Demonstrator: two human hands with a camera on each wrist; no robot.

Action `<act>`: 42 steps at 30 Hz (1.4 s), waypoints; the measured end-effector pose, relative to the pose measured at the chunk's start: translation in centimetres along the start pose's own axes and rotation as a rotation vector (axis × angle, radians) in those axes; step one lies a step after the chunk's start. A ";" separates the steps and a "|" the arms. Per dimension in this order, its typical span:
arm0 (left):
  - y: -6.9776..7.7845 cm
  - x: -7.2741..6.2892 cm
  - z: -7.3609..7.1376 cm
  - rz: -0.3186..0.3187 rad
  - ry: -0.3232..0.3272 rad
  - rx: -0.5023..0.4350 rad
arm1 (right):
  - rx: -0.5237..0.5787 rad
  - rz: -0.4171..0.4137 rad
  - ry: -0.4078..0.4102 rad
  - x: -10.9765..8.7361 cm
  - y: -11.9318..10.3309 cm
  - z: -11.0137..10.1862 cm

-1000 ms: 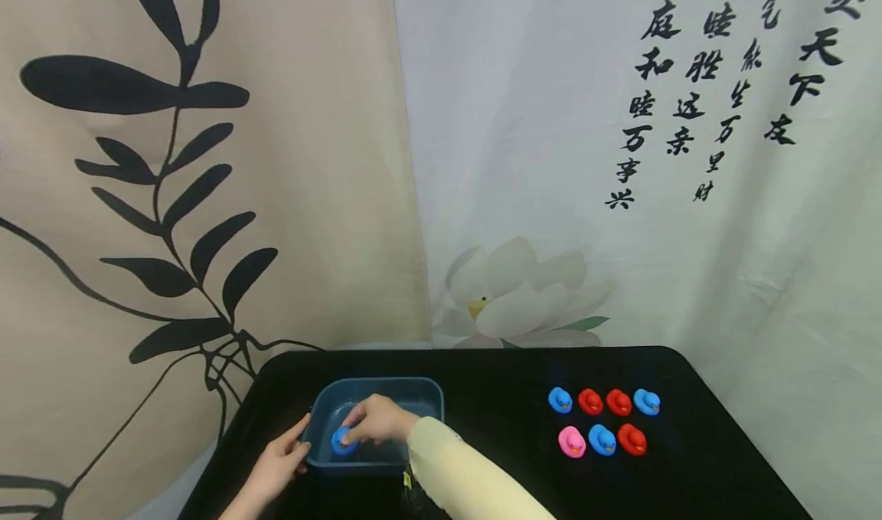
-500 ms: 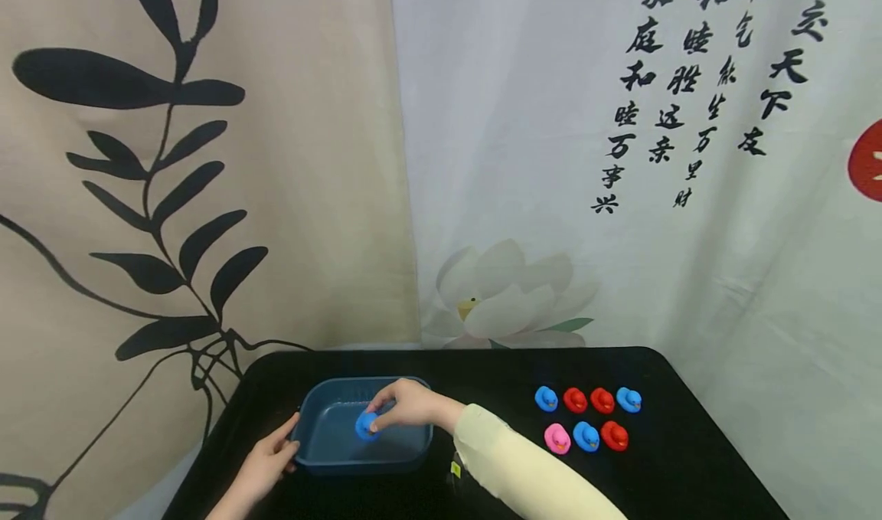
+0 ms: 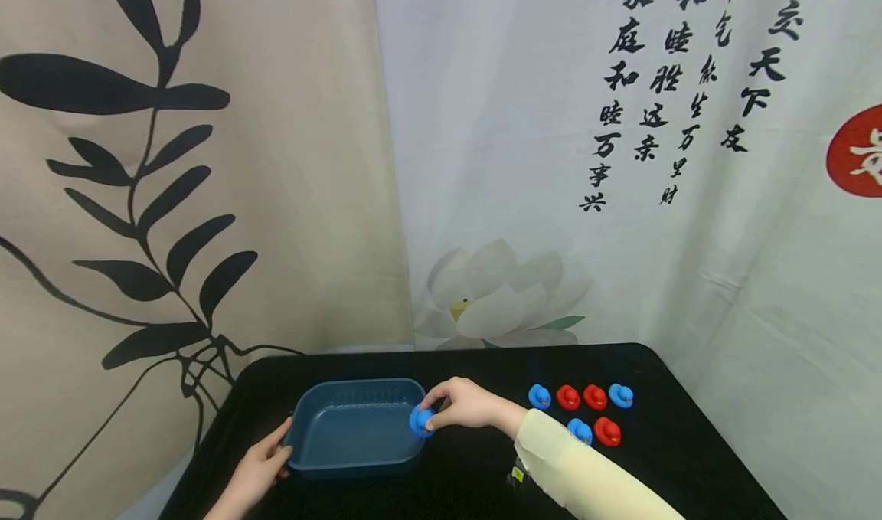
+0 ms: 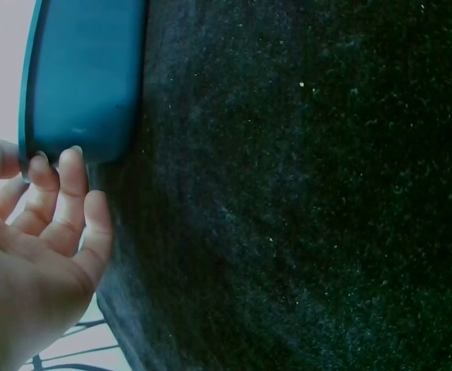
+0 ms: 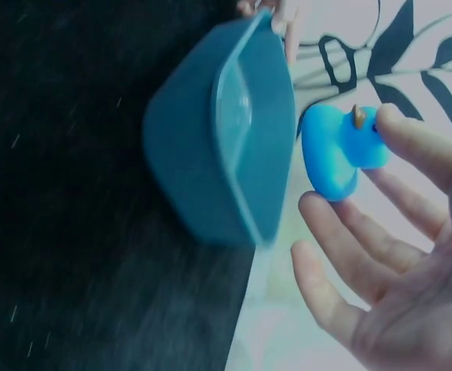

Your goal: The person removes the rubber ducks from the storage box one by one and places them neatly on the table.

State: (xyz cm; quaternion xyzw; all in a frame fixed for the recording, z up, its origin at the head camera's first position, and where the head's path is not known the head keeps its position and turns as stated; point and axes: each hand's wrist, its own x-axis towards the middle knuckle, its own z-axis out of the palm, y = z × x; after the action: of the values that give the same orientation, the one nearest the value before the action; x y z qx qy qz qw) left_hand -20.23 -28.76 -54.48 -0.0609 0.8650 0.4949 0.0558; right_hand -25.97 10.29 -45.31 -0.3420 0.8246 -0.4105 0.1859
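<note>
My right hand [image 3: 468, 403] pinches a blue toy duck [image 5: 335, 151] between thumb and fingers. In the head view this duck overlaps the right rim of a dark blue plastic basin [image 3: 358, 466]; in the right wrist view it is held up above the basin's rim level. The inside of the basin shows no ducks. At the basin's left end, my left hand [image 3: 256, 465] holds the rim, its fingertips [image 4: 73, 158] against the outer wall in the left wrist view.
Several blue and red toy ducks stand in rows at the right of the black table [image 3: 475, 371], among them a red duck [image 3: 607, 431]. The right sleeve [image 3: 586, 462] crosses in front of the nearer row. A printed curtain [image 3: 317, 198] hangs behind.
My right hand has lifted the blue duck from inside the basin and carried it right to the basin's right rim. The sleeve now hides the pink duck. My left hand stays at the basin.
</note>
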 end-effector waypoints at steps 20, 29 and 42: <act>0.6 0.1 0.0 -0.042 -0.040 0.049 | -0.087 0.166 0.237 -15.2 6.6 -10.7; 0.3 0.5 0.2 -0.052 -0.041 0.074 | -0.065 0.229 0.326 -19.6 8.4 -13.1; 0.3 0.4 0.2 -0.045 -0.040 0.069 | -0.110 0.269 0.370 -21.6 8.6 -14.5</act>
State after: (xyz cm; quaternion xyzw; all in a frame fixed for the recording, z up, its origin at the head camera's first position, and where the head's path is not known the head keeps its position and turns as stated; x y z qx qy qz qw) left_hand -20.69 -28.42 -54.39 -0.0686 0.8786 0.4646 0.0864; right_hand -22.97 37.43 -43.08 -0.1577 0.9039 -0.3921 0.0658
